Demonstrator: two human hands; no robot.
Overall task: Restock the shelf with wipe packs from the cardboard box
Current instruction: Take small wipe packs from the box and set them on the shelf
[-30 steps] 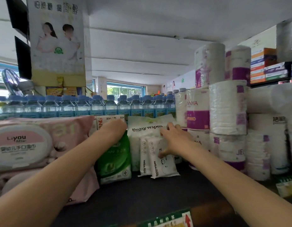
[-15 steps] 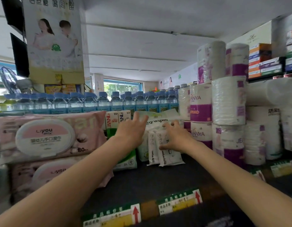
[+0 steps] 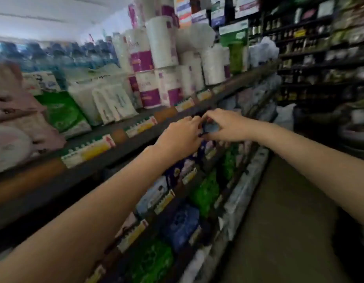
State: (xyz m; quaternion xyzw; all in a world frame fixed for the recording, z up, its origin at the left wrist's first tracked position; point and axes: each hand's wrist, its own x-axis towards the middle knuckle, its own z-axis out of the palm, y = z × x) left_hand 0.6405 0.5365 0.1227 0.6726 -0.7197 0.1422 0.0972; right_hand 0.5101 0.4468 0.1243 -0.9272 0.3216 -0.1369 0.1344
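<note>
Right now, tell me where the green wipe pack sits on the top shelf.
In the head view it stands at left on the top shelf, the green wipe pack between the pink packs and the white baby wipes packs.

- No print reads in this blurred view: shelf-edge price tags point(image 3: 89, 150), white wipe packs point(image 3: 113, 103) and purple-banded paper rolls point(image 3: 142, 62) all show smeared marks only

Two hands point(image 3: 182, 133) meet by the shelf point(image 3: 119, 139). One green pack point(image 3: 63, 113) and about three small white packs point(image 3: 113, 103) stand left; blur hides other counts.
</note>
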